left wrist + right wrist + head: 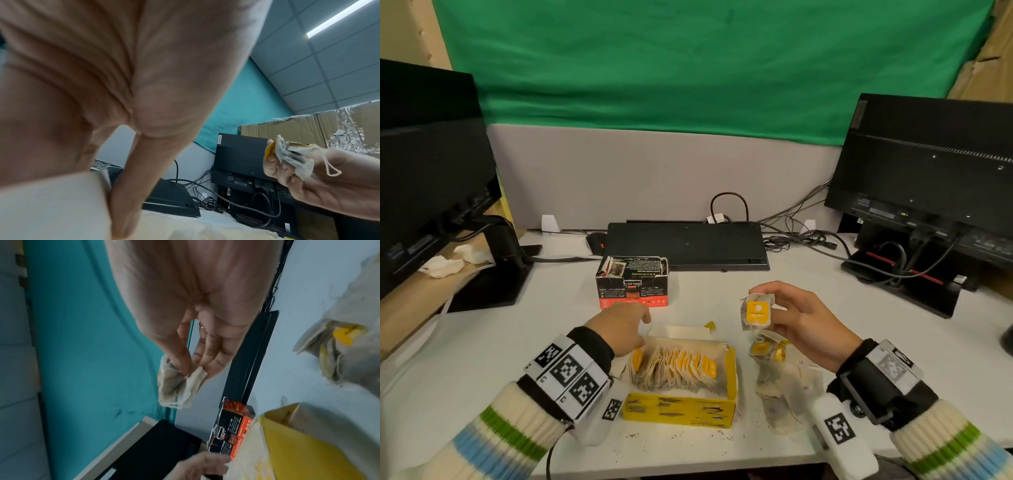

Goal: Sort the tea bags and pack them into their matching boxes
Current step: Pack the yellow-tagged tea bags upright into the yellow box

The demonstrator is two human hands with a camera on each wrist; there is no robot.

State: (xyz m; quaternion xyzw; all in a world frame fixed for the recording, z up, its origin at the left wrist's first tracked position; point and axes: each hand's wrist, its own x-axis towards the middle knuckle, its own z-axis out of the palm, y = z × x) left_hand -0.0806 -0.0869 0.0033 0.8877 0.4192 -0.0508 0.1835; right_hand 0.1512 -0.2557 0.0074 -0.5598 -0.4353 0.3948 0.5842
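An open yellow box (681, 409) stands near the table's front edge, with a row of tea bags (678, 368) with yellow tags packed inside. Behind it is an open red and black box (631, 286). My left hand (635, 334) reaches over the yellow box's left end, its straight fingers (131, 194) pointing down onto the box's contents. My right hand (791, 315) is raised to the right of the box and pinches a yellow-tagged tea bag (756, 313), which also shows in the right wrist view (179, 386). A loose pile of tea bags (784, 377) lies under that hand.
A black keyboard (688, 245) lies behind the boxes. Two monitors (431, 171) (928, 164) stand at the far left and right, with cables (808, 236) between them. Tea crumbs dot the white table (688, 442) in front of the yellow box.
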